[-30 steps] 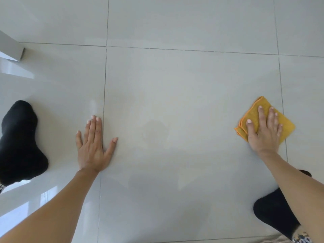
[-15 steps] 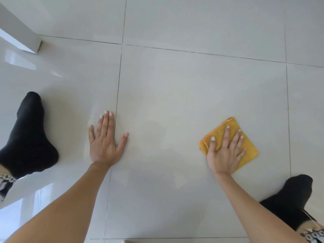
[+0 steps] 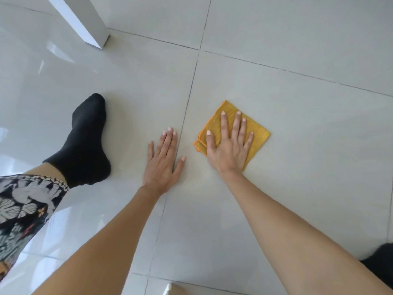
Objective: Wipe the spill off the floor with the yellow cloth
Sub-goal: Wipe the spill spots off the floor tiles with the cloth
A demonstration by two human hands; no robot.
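Now: right hand (image 3: 228,149) flat, pressing folded yellow cloth (image 3: 258,135) on floor (image 3: 308,156) just right of grout line; left hand (image 3: 162,162) splayed, holding nothing. Risks: cloth bunching, glossy tile slipping under braced palm. Spill not discernible.

The right hand (image 3: 230,150) lies flat on the folded yellow cloth (image 3: 258,135) on the pale glossy tiled floor (image 3: 297,103); the left hand (image 3: 162,165) lies flat just left of it, the black-socked foot (image 3: 85,145) farther left, the white furniture leg (image 3: 85,22) behind

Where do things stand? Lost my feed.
Right hand flat on yellow cloth, pressing it to floor. Left hand braced flat on tile. Nothing in the way.
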